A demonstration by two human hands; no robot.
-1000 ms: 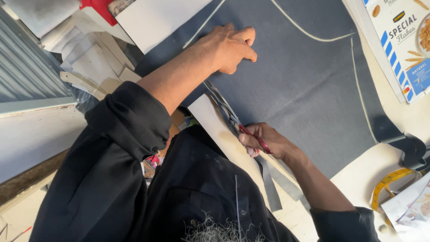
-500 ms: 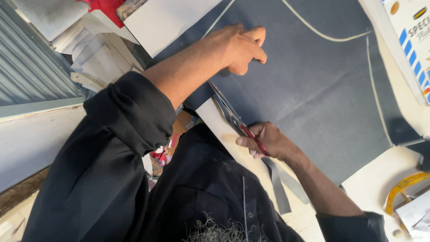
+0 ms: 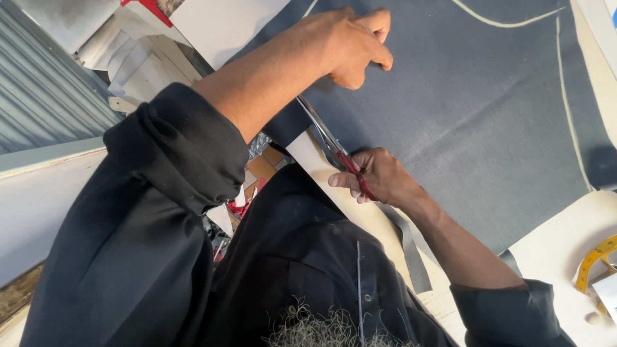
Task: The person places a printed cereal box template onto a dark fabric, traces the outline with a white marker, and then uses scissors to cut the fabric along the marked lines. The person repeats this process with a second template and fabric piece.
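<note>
At the far left of my view runs a grey corrugated wall (image 3: 45,96), and beside it lies a heap of white paper pieces (image 3: 135,61) with a red scrap (image 3: 151,8) at the top edge. My black sleeve (image 3: 160,193) fills the lower left, pushed up at the forearm. Following that arm across, my left hand (image 3: 350,45) rests knuckles-up on the dark blue cloth (image 3: 488,109), its fingers (image 3: 379,22) curled into a loose fist that presses the cloth flat near its cut edge; whether they pinch any of it I cannot tell. Just below, the scissors (image 3: 331,144) point up along that edge, blades slightly parted at the cloth, red handles low. My right hand (image 3: 379,177) is wrapped around those handles, its fingers clenched on them. A narrow trimmed strip of cloth (image 3: 411,250) hangs down past my right wrist over the pale worktop (image 3: 565,238). Chalk lines (image 3: 565,96) curve across the cloth further right. At the right edge a yellow tape measure (image 3: 594,260) lies on the worktop, well apart from both hands.
</note>
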